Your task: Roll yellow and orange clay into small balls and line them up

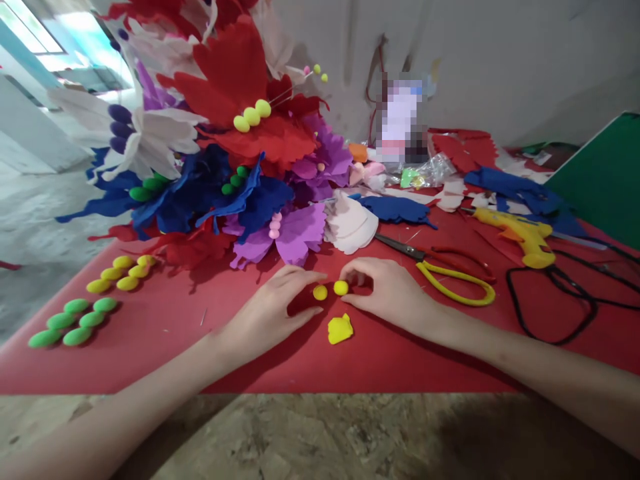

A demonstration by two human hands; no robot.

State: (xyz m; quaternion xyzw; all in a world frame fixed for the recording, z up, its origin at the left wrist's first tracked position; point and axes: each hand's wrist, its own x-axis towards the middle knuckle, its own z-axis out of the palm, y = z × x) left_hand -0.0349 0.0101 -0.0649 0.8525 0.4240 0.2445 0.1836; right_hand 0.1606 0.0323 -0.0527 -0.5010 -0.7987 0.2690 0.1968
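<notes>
Yellow balls (341, 288), two side by side, are framed between two bare hands above a red table (280, 373). Nearest, below the table's front edge, a mottled brown surface (280, 433) is shown in shadow. On the red top, a flattened yellow lump (341, 329) is set just in front of the balls. Thumb and fingers of the left hand (267, 303) are held apart, the left ball placed in the gap between their tips. By the right hand (387, 287), the right ball is met at the curled fingertips; whether it is pinched or merely touched cannot be told. Off to the left, green ball rows (61, 321) are laid out, with yellow ball rows (111, 273) just behind. Beyond the right hand, scissors (414, 252) with one red and one yellow handle are seen lying open, and a yellow glue gun (525, 230) is rested farther right. Behind the hands, white petals (353, 223) are stacked beside a blue cutout (395, 208). Large flowers (225, 67) in red, white, blue and purple are massed at the left. Farther back, a clear plastic bag (435, 170) and red scraps (465, 147) are backed by a gray wall (500, 53).
</notes>
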